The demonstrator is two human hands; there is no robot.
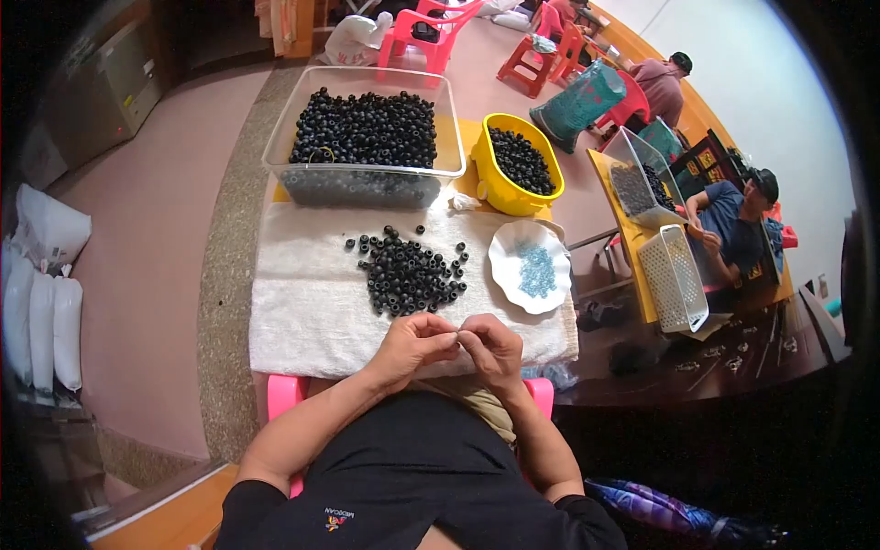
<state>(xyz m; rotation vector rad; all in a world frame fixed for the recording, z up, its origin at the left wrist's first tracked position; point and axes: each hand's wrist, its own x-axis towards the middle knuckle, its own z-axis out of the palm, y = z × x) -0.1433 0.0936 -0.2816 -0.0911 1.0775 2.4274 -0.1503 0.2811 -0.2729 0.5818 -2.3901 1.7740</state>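
My left hand point(416, 346) and my right hand point(490, 346) meet over the near edge of a white cloth point(302, 312). Thumbs and forefingers are pinched together, and whatever they hold is too small to make out. Just beyond my fingers lies a loose heap of small black ring-shaped pieces point(412, 273), with a few scattered singly around it. To the right of the heap, a white scalloped dish point(504, 260) holds small clear bluish pieces point(538, 270).
Behind the cloth stand a large clear bin point(367, 174) and a yellow tub point(495, 183), both holding black pieces. Right, a co-worker point(733, 215) sits by a white perforated basket point(674, 280). Farther back are pink chairs point(426, 41) and another person point(655, 87). White sacks point(55, 312) stand left.
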